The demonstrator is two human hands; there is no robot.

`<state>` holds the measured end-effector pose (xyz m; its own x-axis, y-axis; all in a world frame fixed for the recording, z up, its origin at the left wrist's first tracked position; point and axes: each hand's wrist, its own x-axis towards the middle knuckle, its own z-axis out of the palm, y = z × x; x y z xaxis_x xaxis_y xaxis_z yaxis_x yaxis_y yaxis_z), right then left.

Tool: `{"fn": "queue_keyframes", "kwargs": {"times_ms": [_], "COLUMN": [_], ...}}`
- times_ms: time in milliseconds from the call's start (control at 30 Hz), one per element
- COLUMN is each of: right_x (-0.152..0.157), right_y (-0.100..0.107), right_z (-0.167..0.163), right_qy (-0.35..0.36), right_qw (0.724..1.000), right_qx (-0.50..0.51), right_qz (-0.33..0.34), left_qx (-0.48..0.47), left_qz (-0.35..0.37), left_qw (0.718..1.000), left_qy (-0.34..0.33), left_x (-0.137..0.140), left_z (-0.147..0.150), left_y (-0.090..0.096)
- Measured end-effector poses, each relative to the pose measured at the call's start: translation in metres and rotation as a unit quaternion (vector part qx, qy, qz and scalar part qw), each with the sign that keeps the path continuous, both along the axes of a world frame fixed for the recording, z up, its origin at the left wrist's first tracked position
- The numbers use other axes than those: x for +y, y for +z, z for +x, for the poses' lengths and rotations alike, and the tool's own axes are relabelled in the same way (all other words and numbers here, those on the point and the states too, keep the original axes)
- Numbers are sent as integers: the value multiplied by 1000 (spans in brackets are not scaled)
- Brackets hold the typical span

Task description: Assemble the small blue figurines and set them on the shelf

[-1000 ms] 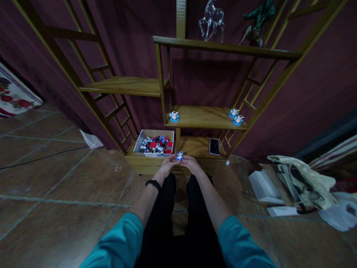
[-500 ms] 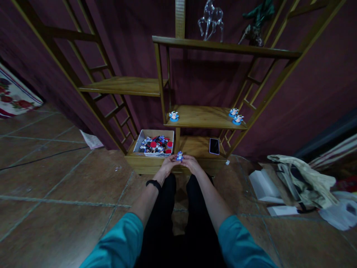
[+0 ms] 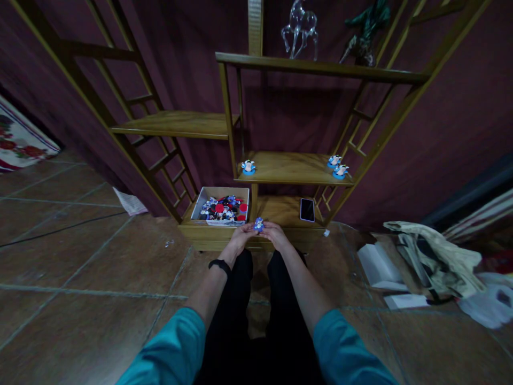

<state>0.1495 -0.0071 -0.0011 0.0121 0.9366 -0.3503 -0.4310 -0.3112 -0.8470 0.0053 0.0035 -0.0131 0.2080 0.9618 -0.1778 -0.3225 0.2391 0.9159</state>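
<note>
Between my two hands is a small purple-and-white figurine (image 3: 259, 224), held by its sides in front of the shelf unit. My left hand (image 3: 241, 237) has its fingers closed on the left side of it. On the other side, my right hand (image 3: 276, 234) grips it too. Just beyond my left hand stands an open cardboard box (image 3: 195, 213) full of small figurines with red, white and dark parts. One blue-based figurine (image 3: 248, 167) is at the left end of the middle shelf (image 3: 290, 167). A pair of similar figurines (image 3: 340, 171) stands at its right end.
A phone (image 3: 307, 209) lies on the bottom shelf (image 3: 276, 208). Above, a clear glass horse (image 3: 300, 29) and a green statue (image 3: 367, 32) stand on the upper shelf. White boxes (image 3: 380, 267), a beige cloth bag (image 3: 444, 262) and a plastic bag (image 3: 491, 302) lie on the floor at right.
The figurine has turned slightly between my fingers. Both hands stay in nearly the same place, and the whole view has shifted a little.
</note>
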Motion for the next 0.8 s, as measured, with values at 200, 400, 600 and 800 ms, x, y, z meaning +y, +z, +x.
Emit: {"fn": "queue_keyframes", "kwargs": {"times_ms": [200,400,600,800], "right_x": [0,-2,-3,-4], "right_y": [0,2,2,2], "right_z": [1,2,2,3], "right_qy": [8,9,6,0], "right_qw": [1000,1000,1000,999], "right_qx": [2,6,9,12], "right_qz": [10,16,27,35], "left_qx": [-10,-30,-52,-67], "left_qz": [-15,-25,-40,-52], "left_qw": [1000,999,998,996], "left_qy": [6,-15,6,7], "left_x": [-1,-2,-3,-4], "left_z": [0,-1,-2,-2], "left_y": [2,3,2,3]}}
